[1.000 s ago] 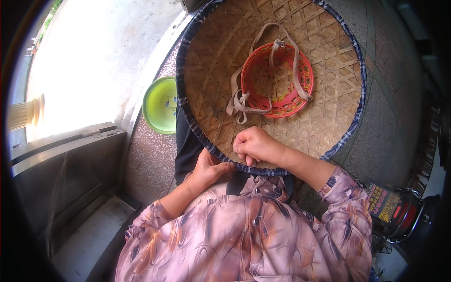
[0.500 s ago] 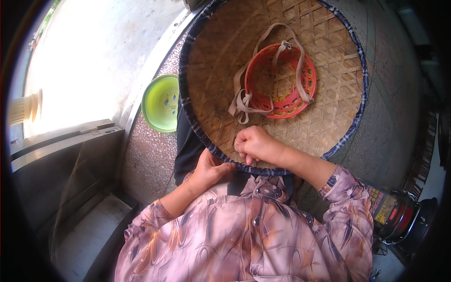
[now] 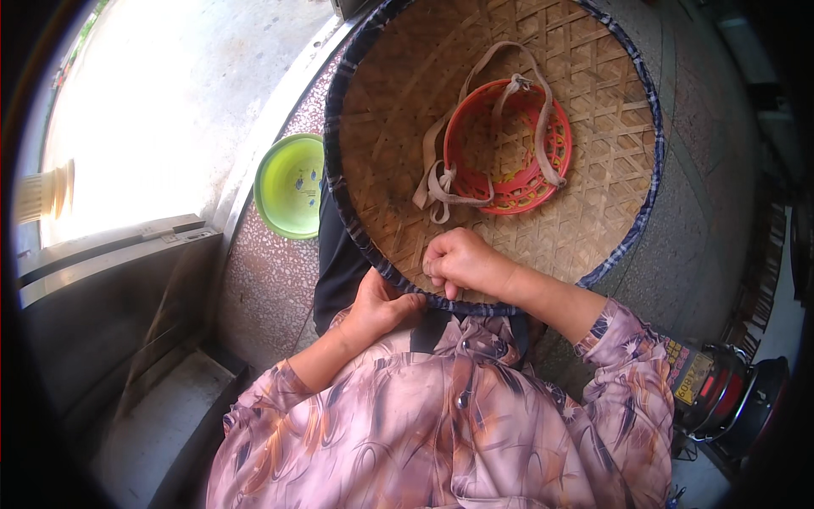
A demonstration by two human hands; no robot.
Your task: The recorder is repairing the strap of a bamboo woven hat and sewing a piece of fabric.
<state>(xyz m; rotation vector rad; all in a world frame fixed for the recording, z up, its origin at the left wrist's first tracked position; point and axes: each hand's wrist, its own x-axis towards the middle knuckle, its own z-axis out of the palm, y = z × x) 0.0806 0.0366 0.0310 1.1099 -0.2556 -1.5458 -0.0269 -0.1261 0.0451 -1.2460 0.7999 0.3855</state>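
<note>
A large round woven bamboo basket (image 3: 386, 144), its rim bound in dark blue plaid cloth, leans at my lap. My left hand (image 3: 379, 307) is closed on the near rim, thumb along the cloth edge and fingers partly hidden. Just inside that rim, my right hand (image 3: 466, 261) is closed in a pinch; whatever it holds, if anything, cannot be made out. Farther in, a small red plastic basket (image 3: 569, 154) lies within the bamboo one. A beige cloth strap (image 3: 543, 140) is knotted to it and loops over its opening.
On the speckled floor to the left stands a light green basin (image 3: 288, 188). A metal door track (image 3: 123, 250) runs beside it, with bright ground beyond. At the lower right sits a black and red round appliance (image 3: 721, 390).
Both hands and the baskets stay almost exactly in place; only a very slight shift of the view shows.
</note>
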